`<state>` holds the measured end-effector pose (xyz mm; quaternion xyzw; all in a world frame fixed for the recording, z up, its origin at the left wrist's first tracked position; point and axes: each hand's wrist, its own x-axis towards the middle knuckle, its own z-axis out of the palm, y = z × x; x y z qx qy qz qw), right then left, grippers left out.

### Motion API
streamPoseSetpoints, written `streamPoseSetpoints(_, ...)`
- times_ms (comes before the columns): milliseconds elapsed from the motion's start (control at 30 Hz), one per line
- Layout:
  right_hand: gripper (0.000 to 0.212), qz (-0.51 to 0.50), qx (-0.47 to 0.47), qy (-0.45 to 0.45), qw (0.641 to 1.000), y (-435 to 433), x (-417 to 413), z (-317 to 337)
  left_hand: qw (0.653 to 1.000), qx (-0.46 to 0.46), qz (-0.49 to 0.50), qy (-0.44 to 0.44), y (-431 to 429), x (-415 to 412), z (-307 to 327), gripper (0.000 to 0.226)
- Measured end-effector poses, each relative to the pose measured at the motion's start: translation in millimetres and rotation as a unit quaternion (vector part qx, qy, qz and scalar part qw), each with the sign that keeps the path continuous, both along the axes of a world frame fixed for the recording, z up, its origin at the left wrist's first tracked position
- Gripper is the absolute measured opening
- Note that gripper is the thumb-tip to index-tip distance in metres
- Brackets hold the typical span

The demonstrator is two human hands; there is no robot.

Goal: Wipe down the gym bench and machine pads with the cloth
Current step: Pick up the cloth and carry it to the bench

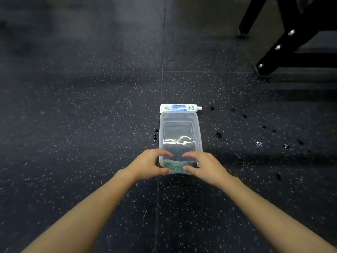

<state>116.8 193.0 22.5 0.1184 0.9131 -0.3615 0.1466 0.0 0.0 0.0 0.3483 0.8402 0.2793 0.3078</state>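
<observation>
- The cloth (177,166) is grey-green and nubby, bunched in a short band over the near rim of the clear tub (179,116), directly between the two sets of fingers.
- The left hand (148,166) and right hand (204,166) each pinch one end of it, with fingers (191,155) curled over the top and thumbs on its near side.
- It is probably soaked, so limp, heavier than when dry, and dripping. It has no stiffness and would sag unless gathered.
- The two ends look the best hold for wringing.
- Beyond the fingers the tub holds water, and a toothpaste tube (179,108) lies against its far rim.
</observation>
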Motion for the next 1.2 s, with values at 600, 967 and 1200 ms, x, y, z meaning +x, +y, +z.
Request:
streamPoseSetpoints(600, 0.043, 0.058, 0.328, 0.100, 0.938, -14, 15, -61, 0.966, 0.004, -0.094, 0.241, 13, 17, -37, 0.042)
streamPoseSetpoints(967, 0.015, -0.165, -0.022, 0.121, 0.979, -15, 8, 54, 0.987, 0.094, 0.081, 0.097, 12, 16, 55, 0.026)
streamPoseSetpoints(1200, 0.019, -0.181, -0.031, 0.103, 0.978, -9, 31, 194, 0.987, 0.093, 0.101, 0.080, 5, 34, 206, 0.020)
